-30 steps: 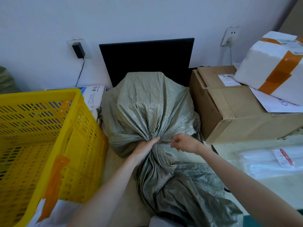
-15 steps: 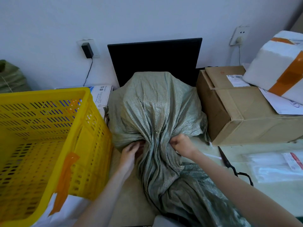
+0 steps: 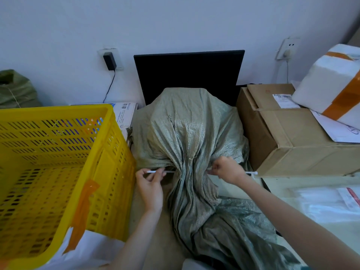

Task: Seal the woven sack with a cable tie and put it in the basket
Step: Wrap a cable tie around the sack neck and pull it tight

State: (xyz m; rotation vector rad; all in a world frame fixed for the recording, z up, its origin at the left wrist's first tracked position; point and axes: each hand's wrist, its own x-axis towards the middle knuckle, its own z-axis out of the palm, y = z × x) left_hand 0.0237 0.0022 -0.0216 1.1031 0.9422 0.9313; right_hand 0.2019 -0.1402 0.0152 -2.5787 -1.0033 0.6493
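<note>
The woven sack (image 3: 187, 133) sits bunched on the table, right of the yellow basket (image 3: 58, 172). At its neck, left hand (image 3: 151, 188) and right hand (image 3: 227, 169) pinch a white cable tie (image 3: 159, 171), each grip closed.

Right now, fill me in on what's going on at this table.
A person is sealing a grey-green woven sack that lies on the table. Its neck is gathered, and a white cable tie passes behind the bunched fabric. The left hand pinches one end and the right hand has a grip on the other. The tie is not yet closed into a loop. The yellow basket stands beside the sack on the left, with no sack in it.
</note>
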